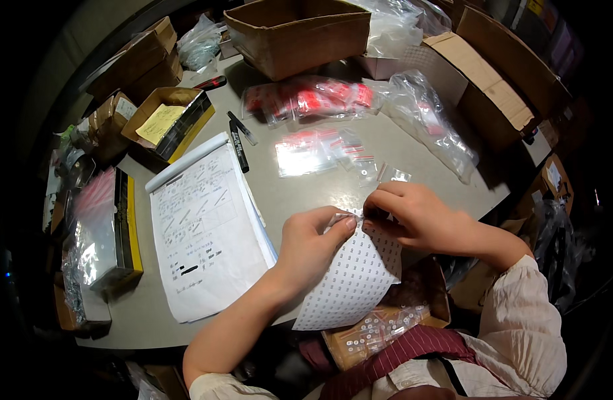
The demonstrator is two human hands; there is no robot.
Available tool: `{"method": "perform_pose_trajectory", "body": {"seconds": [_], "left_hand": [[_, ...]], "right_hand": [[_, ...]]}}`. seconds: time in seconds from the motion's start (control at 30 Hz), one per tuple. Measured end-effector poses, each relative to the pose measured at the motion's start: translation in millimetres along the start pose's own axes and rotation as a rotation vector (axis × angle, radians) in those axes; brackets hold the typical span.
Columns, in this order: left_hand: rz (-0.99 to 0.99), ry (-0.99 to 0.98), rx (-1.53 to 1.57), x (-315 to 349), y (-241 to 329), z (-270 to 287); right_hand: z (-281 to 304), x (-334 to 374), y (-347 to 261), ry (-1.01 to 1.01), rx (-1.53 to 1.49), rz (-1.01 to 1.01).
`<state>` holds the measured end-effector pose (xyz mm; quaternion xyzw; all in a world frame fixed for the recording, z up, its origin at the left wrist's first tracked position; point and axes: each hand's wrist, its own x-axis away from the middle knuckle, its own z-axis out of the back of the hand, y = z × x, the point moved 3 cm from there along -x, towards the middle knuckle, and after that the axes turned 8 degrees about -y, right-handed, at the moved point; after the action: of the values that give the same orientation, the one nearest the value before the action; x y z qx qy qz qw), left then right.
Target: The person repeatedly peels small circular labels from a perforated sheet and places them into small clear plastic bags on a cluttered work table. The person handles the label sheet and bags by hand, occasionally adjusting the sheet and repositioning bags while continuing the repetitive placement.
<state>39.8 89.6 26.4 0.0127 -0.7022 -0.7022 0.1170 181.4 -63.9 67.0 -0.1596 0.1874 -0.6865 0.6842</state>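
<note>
A white sheet of small printed labels [350, 280] hangs from my hands over the table's front edge. My left hand [313, 243] pinches its top edge between thumb and fingers. Close beside it, my right hand [413, 217] has its fingers curled together at the sheet's upper right corner; whether a label is between them I cannot make out. Just beyond my right hand lies a small clear zip bag [394, 175]. Several more flat zip bags [310, 153] with red lines lie farther up the table. Below the sheet, a cardboard box [440, 293] holds small bags of white round pieces [380, 330].
A notepad [200, 267] with handwriting lies left of my left arm, a black marker [238, 147] by its top edge. Red-printed bag packs [306, 99] and a clear plastic bag [430, 123] lie farther back. Cardboard boxes [300, 43] stand along the far and left sides.
</note>
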Motion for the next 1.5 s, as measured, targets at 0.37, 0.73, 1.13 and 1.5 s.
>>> {"method": "perform_pose_trajectory", "body": {"seconds": [0.37, 0.73, 1.13, 1.5], "left_hand": [[0.004, -0.002, 0.081, -2, -7, 2], [-0.005, -0.036, 0.051, -3, -10, 2], [-0.019, -0.028, 0.035, -3, -10, 3], [0.006, -0.024, 0.019, 0, -4, -1]], "right_hand": [[8, 12, -15, 0.195, 0.289, 0.254], [43, -10, 85, -0.217, 0.123, -0.323], [65, -35, 72, -0.189, 0.207, -0.425], [17, -50, 80, -0.028, 0.205, -0.074]]}}
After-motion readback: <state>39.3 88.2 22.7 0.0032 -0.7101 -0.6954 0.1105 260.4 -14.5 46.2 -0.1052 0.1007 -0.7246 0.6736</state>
